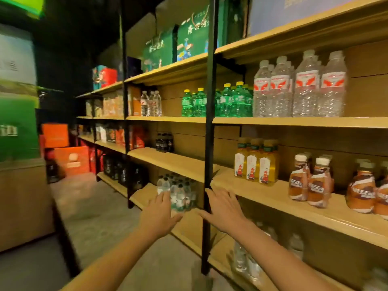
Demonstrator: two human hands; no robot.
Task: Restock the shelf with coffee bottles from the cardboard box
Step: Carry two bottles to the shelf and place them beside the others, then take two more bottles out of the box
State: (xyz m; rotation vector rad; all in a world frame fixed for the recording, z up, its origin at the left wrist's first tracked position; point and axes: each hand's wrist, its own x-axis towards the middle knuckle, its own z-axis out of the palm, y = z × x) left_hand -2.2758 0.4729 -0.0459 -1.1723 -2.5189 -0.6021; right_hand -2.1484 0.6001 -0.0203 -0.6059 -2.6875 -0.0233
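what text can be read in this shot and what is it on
"ESCAFE", the first letter out of sight, on the brown label of a coffee bottle
Red labels on the water bottles: too blurred to read
Green bottles: print too small
Amber bottles with a ship picture: blurred
Green boxes on the top shelf: script unreadable
Orange cartons: logo blurred
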